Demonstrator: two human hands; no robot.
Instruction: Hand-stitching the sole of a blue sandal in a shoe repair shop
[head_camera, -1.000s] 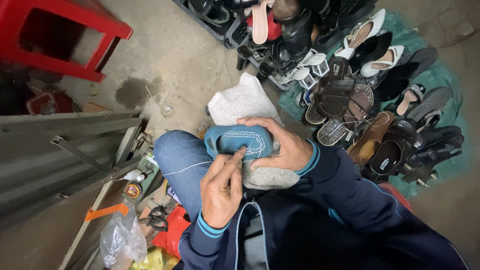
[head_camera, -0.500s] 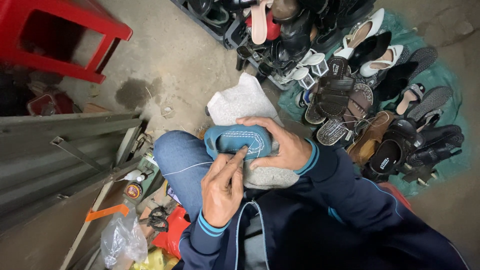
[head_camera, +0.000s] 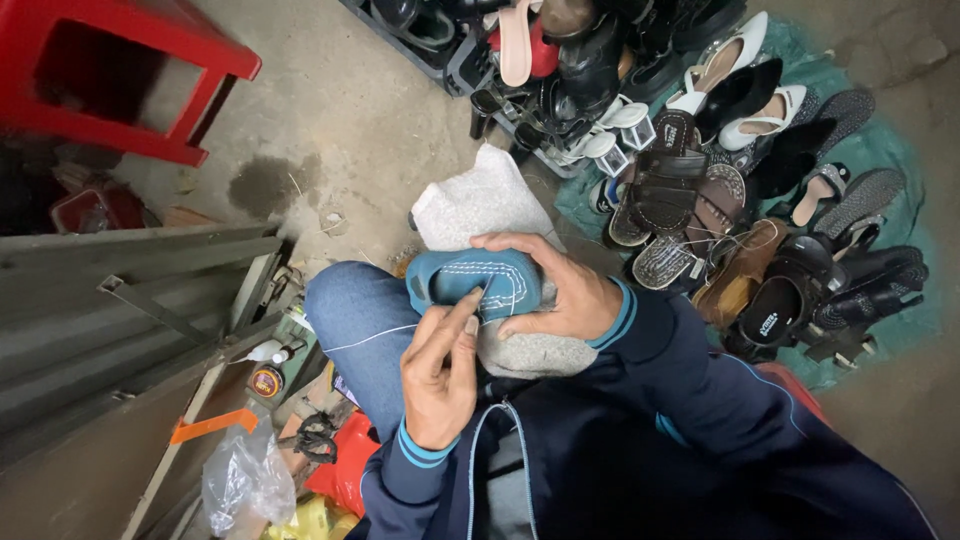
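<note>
Hand-stitching a small blue shoe (head_camera: 475, 280) on the lap, with a whole pile of shoes (head_camera: 720, 170) sitting off to the side.

The right hand (head_camera: 560, 290) is wrapped around the blue shoe, fingers curled over the top and thumb underneath, holding it against a grey cloth (head_camera: 480, 205) draped over the knee. The left hand (head_camera: 440, 365) has its fingertips pinched together right at the white stitching on the shoe's edge, but whatever it's pinching is too small to make out; a thin white thread (head_camera: 375, 338) runs from there across the jeans. A red plastic stool (head_camera: 130, 75) stands on the concrete floor up left, and a clear plastic bag (head_camera: 245, 480) lies down by the leg.
</note>
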